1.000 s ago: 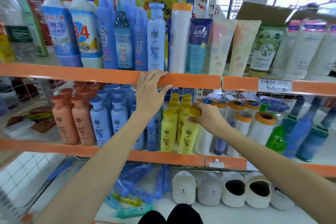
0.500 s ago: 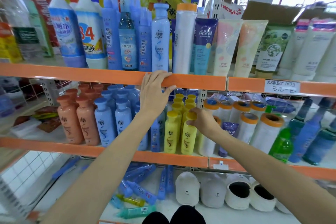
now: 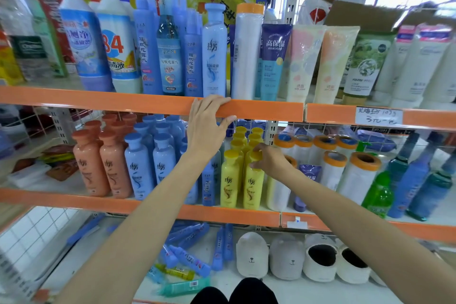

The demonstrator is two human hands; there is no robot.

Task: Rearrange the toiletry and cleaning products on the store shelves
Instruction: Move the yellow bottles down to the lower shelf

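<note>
1. I see my left hand [image 3: 206,128] resting on the orange front edge of the upper shelf [image 3: 98,101], fingers hooked over the lip and thumb spread below it; it holds no product.
2. My right hand [image 3: 267,161] reaches into the middle shelf [image 3: 74,201], its fingers curled round the cap and neck of a yellow bottle [image 3: 253,184] at the near right of the yellow group.
3. A second yellow bottle [image 3: 229,180] stands just left of it, touching, with more yellow caps in rows behind.
4. Left of these stand blue bottles [image 3: 139,168], and further left, peach-orange bottles [image 3: 90,163].
5. Right of my hand stand white rolls with orange ends [image 3: 359,175], then a green bottle [image 3: 377,195].
6. The upper shelf carries tall bottles and upright tubes [image 3: 306,61].
7. On the bottom shelf lie blue tubes [image 3: 190,258] and grey and white slippers [image 3: 251,254].
</note>
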